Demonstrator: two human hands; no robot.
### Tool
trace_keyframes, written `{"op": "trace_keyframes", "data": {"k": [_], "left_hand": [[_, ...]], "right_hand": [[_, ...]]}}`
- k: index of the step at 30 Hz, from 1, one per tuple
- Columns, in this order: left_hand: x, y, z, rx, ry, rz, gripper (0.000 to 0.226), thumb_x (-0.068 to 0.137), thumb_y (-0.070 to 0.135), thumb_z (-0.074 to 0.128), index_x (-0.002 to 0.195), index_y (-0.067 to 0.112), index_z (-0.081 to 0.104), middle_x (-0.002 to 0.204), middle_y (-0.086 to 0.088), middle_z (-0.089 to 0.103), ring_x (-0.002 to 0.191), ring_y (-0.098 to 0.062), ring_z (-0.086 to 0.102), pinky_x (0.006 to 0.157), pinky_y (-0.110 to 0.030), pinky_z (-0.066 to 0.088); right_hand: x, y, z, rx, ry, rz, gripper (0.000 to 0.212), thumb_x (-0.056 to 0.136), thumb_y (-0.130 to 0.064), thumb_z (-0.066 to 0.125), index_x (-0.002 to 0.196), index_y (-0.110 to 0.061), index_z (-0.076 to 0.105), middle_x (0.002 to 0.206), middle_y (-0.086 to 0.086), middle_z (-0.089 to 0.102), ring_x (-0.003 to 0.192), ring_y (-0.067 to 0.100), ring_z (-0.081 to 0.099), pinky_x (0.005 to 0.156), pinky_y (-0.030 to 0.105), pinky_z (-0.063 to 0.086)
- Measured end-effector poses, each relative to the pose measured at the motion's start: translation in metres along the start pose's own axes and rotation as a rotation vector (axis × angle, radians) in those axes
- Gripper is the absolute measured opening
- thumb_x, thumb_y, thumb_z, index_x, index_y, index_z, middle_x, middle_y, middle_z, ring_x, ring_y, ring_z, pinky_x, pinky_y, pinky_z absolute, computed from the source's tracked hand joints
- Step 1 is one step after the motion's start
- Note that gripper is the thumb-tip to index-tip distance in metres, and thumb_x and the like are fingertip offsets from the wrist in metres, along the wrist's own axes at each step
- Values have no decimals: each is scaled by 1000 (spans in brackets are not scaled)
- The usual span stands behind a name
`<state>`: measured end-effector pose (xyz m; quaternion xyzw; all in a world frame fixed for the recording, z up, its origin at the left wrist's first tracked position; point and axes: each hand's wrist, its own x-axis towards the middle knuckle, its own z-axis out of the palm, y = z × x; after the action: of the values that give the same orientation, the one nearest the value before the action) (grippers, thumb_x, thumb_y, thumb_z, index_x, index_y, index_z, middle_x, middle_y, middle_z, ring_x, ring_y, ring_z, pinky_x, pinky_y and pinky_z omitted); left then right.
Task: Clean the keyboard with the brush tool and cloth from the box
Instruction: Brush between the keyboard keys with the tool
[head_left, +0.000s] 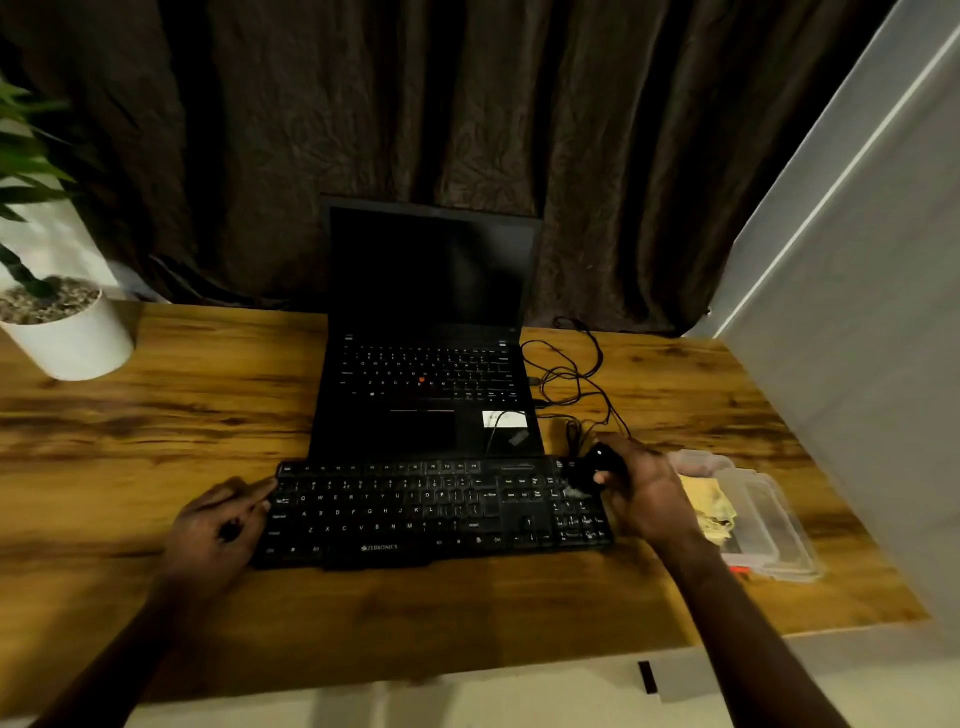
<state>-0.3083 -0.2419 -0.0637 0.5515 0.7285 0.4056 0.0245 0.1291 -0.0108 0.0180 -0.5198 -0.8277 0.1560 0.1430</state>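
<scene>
The black keyboard (415, 514) is lying on the wooden bench (156, 415), near the person and just in front of an open black laptop (426, 364). The right hand (649, 499) is hovering over the keyboard's far right corner, its fingers (602, 477) curling round a black brush tool (592, 467). The tool's pale lower end is pointing down at the number pad, though blur hides whether it is touching the keys.

The left hand (218, 525) is resting at the keyboard's left end, with its forefinger reaching out to touch the far left corner. The other fingers are bending loosely; a small dark patch is showing among them, and I cannot tell whether they are holding anything.

A clear plastic box (769, 519) is sitting to the right of the keyboard, just beyond the right hand, with a yellow cloth (711, 509) lying inside it. Black cables (566, 374) are trailing beside the laptop's right edge. A white plant pot (72, 338) is standing at the far left.
</scene>
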Motion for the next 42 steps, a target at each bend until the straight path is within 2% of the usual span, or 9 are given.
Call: {"op": "trace_keyframes", "data": {"k": [2,6,12,18,22,27,31,39,42], "left_hand": [[0,1,1,-1,11,6,73,96,62,34,119,3,69,88,10,60,95,22,46,79,4,30],[-1,3,2,-19,21,27,75,97,62,35,115,-2,70,88,-8,64,100,26,44,80,4,30],[-1,-5,0,-59,-43,-22,73,97,62,36,116,0,70,94,22,52,100,25,45,77,3,32],[-1,1,0,-10,-6,23,70,98,59,37,115,0,70,86,-4,64,82,8,49,69,1,33],[-1,1,0,0,-25,-14,56,93,49,44,117,5,70,88,-1,63,93,18,50,72,1,33],[-1,3,-1,20,-41,-32,52,90,42,47,118,4,70,83,2,58,77,3,51,66,0,32],[-1,2,0,26,-37,-50,52,89,40,46,116,3,70,87,20,52,91,23,48,71,3,31],[0,9,-2,58,-40,-8,52,88,38,47,116,1,70,86,-7,63,73,-4,50,66,0,32],[-1,7,-1,53,-48,-32,52,89,39,47,116,2,70,85,-3,62,73,-3,49,66,-3,33]], "right_hand": [[0,-5,0,-80,-12,10,62,84,-14,68,130,-47,42,112,4,64,96,24,62,82,42,56],[3,-36,7,-129,-39,-33,57,87,-10,67,132,-38,48,117,3,63,100,21,61,84,38,57],[4,-36,5,120,17,-74,50,87,-8,68,124,-39,54,112,5,66,99,20,63,78,40,60],[-3,5,-7,19,15,3,54,83,-8,69,126,-38,54,106,6,68,94,25,64,80,41,57],[-6,-2,2,31,-70,-38,57,85,-17,69,125,-51,47,110,2,66,98,23,62,80,39,58],[-10,-12,-2,206,-110,-98,52,87,-15,67,114,-57,54,111,-3,68,103,18,65,80,39,60],[-9,10,-14,121,-102,-19,49,82,-15,66,120,-44,59,108,-1,70,97,21,67,82,38,60],[-9,-13,5,4,-173,-49,52,89,-26,66,130,-52,49,121,0,58,110,18,50,91,32,44],[-8,-21,4,203,-159,-76,52,88,-20,69,119,-58,51,120,-1,63,112,20,58,87,41,58]]}}
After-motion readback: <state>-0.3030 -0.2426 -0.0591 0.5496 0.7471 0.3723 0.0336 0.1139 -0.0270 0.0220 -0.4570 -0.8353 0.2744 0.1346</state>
